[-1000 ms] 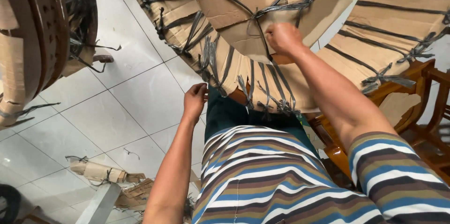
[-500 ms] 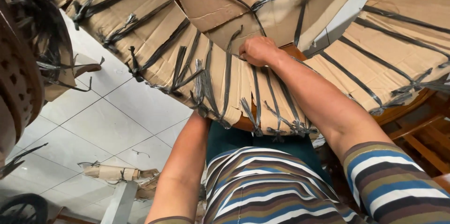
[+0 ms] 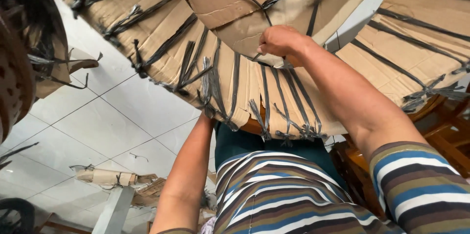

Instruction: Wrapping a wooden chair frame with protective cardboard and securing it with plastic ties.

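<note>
Clenched on a black strap (image 3: 267, 56), the right hand (image 3: 279, 43) sits atop the round cardboard-wrapped tabletop (image 3: 205, 62) over the lap. Since a second ago the left hand has slid under the rim (grip unseeable), likely supporting it.

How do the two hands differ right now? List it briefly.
The right hand shows fully, closed in a fist on the cardboard wrapping and its black straps. The left hand is hidden under the wrapping's edge; only its forearm shows. The right arm reaches across the top; the left goes up underneath. Both arms are bare below striped sleeves.
</note>
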